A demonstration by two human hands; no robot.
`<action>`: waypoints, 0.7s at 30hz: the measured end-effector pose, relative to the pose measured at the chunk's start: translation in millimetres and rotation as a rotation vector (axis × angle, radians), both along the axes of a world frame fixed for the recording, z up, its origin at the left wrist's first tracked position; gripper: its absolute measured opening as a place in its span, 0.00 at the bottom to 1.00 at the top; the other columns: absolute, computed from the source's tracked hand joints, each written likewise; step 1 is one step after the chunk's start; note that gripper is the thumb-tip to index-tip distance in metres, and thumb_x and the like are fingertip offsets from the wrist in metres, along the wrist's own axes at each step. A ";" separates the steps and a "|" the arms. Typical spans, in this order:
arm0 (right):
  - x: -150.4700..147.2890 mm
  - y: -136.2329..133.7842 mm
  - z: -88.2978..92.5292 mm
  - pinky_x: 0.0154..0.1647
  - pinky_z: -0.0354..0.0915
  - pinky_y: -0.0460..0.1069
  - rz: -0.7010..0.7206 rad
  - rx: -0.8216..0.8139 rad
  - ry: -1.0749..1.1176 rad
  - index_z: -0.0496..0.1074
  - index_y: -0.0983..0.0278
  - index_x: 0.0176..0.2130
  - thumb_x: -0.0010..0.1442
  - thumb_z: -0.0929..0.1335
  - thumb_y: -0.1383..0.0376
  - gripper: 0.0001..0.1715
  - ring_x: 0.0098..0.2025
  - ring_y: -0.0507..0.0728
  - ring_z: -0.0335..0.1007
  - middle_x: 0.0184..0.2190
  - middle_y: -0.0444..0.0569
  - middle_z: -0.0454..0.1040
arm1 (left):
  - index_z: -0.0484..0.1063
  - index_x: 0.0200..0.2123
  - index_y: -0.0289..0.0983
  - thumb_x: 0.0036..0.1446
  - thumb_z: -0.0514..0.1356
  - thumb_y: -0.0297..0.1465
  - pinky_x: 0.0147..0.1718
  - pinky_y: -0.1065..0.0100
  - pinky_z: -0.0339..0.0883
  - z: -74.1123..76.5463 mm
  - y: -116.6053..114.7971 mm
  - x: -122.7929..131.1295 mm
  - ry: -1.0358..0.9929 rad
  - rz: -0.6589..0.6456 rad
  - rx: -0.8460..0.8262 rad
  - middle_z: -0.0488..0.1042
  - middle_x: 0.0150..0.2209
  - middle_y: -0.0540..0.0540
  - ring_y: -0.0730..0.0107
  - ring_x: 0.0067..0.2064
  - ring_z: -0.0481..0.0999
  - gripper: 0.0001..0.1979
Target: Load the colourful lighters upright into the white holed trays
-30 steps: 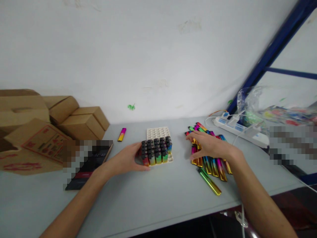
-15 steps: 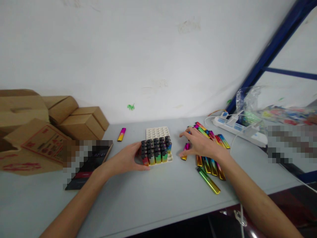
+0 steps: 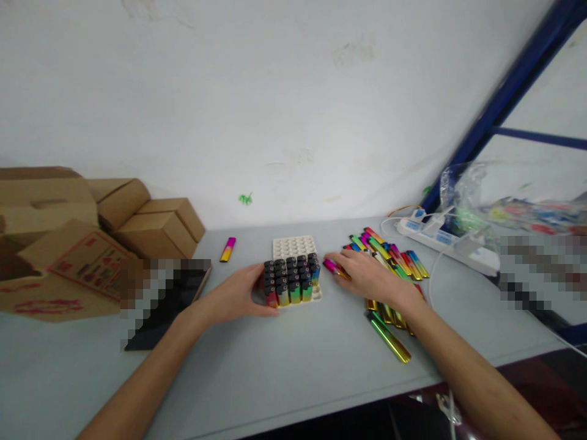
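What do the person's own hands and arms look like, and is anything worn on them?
Both the left hand and the right hand are without gloves, and I see no ring. The left forearm and right forearm are bare to the picture's edge: no sleeve, watch or bracelet shows. I can make out no clear markings.

l. hand cupped l. end of blk-topped lighters, upright in wht tray. r. hand had magenta/gold lighter in fingers, betw. tray & multicol. pile. grn/gold lighter lay nearest on gry table. cardbd boxes sat far l.; pwr strip far r.
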State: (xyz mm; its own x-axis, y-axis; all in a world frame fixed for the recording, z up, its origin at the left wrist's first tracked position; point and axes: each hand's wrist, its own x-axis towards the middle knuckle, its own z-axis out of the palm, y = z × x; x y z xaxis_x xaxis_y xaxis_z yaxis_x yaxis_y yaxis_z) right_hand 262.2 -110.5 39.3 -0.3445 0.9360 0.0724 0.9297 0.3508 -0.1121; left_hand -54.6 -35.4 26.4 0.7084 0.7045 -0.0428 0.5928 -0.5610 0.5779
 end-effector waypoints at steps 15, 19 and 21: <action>3.4 1.8 13.4 0.38 0.71 0.51 -0.066 -0.200 0.956 0.63 0.60 0.44 0.72 0.65 0.56 0.10 0.36 0.55 0.75 0.36 0.46 0.73 | 0.75 0.53 0.37 0.45 0.75 0.48 0.54 0.57 0.73 2.7 -0.1 0.5 0.019 -0.010 0.020 0.81 0.53 0.41 0.47 0.53 0.80 0.35; -6.6 1.4 12.5 0.33 0.67 0.48 -0.033 -0.229 1.098 0.63 0.60 0.39 0.72 0.66 0.56 0.12 0.30 0.52 0.68 0.32 0.42 0.70 | 0.75 0.52 0.37 0.44 0.75 0.49 0.55 0.56 0.73 1.4 0.1 0.1 0.038 0.003 0.031 0.81 0.54 0.40 0.45 0.54 0.79 0.35; -10.3 1.7 10.5 0.32 0.67 0.48 -0.006 -0.238 1.155 0.61 0.59 0.38 0.72 0.66 0.56 0.13 0.30 0.51 0.69 0.31 0.41 0.70 | 0.75 0.51 0.37 0.44 0.74 0.49 0.54 0.56 0.73 1.8 -0.4 -0.1 0.045 0.007 0.028 0.81 0.53 0.40 0.45 0.54 0.80 0.35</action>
